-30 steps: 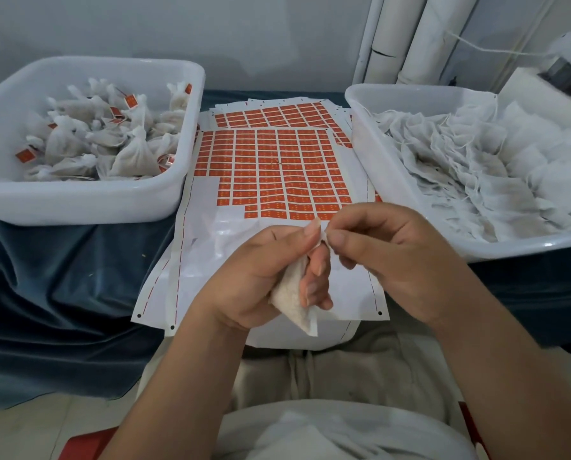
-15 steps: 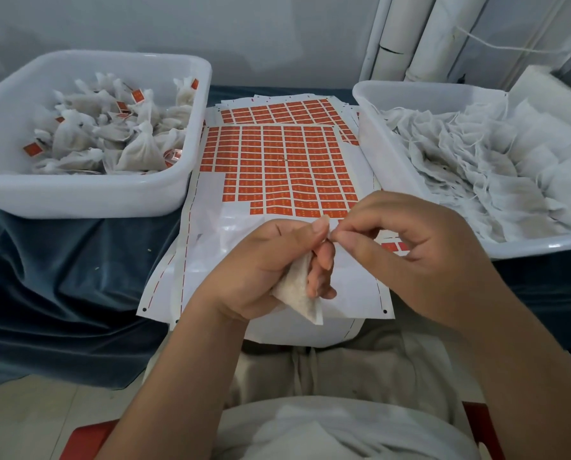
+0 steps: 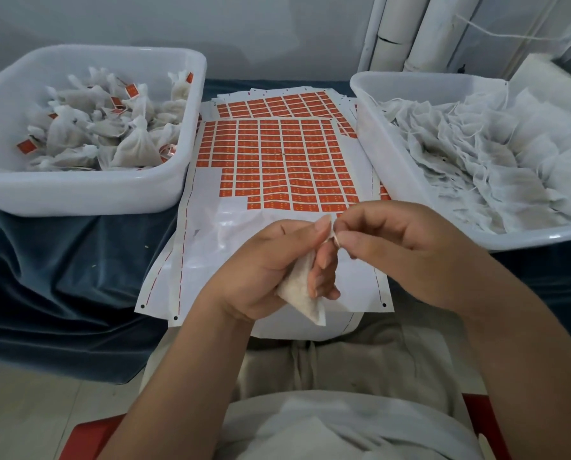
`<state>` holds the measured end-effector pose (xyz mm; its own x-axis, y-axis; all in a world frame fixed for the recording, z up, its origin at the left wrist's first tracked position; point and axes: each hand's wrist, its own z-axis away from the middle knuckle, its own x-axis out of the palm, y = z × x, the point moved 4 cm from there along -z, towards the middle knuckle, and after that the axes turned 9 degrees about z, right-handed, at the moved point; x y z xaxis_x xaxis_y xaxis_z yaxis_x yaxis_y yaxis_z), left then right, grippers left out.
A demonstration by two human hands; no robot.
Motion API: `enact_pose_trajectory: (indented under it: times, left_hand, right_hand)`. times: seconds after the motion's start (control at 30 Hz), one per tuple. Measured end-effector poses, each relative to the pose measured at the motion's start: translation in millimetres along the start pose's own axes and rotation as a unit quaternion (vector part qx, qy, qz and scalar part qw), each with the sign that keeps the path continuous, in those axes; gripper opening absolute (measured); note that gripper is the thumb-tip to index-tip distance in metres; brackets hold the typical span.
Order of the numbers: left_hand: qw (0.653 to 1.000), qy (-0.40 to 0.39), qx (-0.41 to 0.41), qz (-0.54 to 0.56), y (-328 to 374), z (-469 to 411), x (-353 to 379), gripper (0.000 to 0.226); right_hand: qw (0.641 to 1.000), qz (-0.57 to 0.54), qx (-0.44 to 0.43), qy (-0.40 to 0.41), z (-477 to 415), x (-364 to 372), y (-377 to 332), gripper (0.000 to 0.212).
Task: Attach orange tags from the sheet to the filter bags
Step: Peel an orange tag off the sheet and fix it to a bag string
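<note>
My left hand point(image 3: 277, 263) grips a small white filter bag point(image 3: 302, 295) whose lower corner pokes out below the fingers. My right hand point(image 3: 397, 250) meets it at the fingertips and pinches something small and pale at the bag's top point(image 3: 333, 236); what it is stays too small to tell. Both hands hover over the peeled near end of the sticker sheet point(image 3: 277, 157), which lies flat with rows of orange tags on its far part. A second tag sheet point(image 3: 277, 106) lies under it further back.
A white tub point(image 3: 78, 190) at left holds several tied bags with orange tags. A white tub point(image 3: 370, 104) at right holds a heap of flat white filter bags point(image 3: 476, 154). Dark blue cloth point(image 3: 62, 277) covers the table. White pipes point(image 3: 420, 31) stand at the back.
The hands stay joined at the fingertips over the sheet's near end, shifted slightly. The camera tilted a little, so the tubs and sheet sit lower in view.
</note>
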<state>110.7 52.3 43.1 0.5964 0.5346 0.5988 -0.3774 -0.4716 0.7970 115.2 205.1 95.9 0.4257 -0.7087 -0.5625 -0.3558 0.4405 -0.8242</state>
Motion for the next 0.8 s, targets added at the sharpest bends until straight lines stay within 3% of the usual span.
enact_pose_trajectory:
  times: [0.13,0.3,0.57,0.67,0.73,0.8]
  left_hand:
    - [1.0,0.013,0.011,0.001,4.8,1.5,-2.2,0.037]
    - [0.998,0.038,0.026,-0.039,8.4,2.2,-3.0,0.041]
    - [0.994,0.046,0.038,-0.087,14.3,5.1,-3.9,0.044]
    - [0.997,0.024,0.037,-0.069,13.4,5.8,0.0,0.043]
    - [0.998,0.014,0.036,-0.059,12.3,5.5,3.8,0.04]
    - [0.997,0.02,0.031,-0.062,12.0,4.7,5.3,0.043]
  right_hand:
    - [0.967,0.191,-0.087,0.144,1.6,-1.4,-16.6,0.008]
    - [0.926,0.292,-0.129,0.2,4.7,-0.2,-24.8,0.009]
    - [0.968,0.198,-0.063,0.142,0.8,-0.9,-17.6,0.011]
    - [0.998,0.045,-0.027,0.031,-0.4,4.6,-12.4,0.018]
    - [0.999,-0.023,-0.035,0.001,1.4,5.0,-13.6,0.018]
    - [0.999,0.013,-0.048,0.02,1.5,1.7,-10.7,0.016]
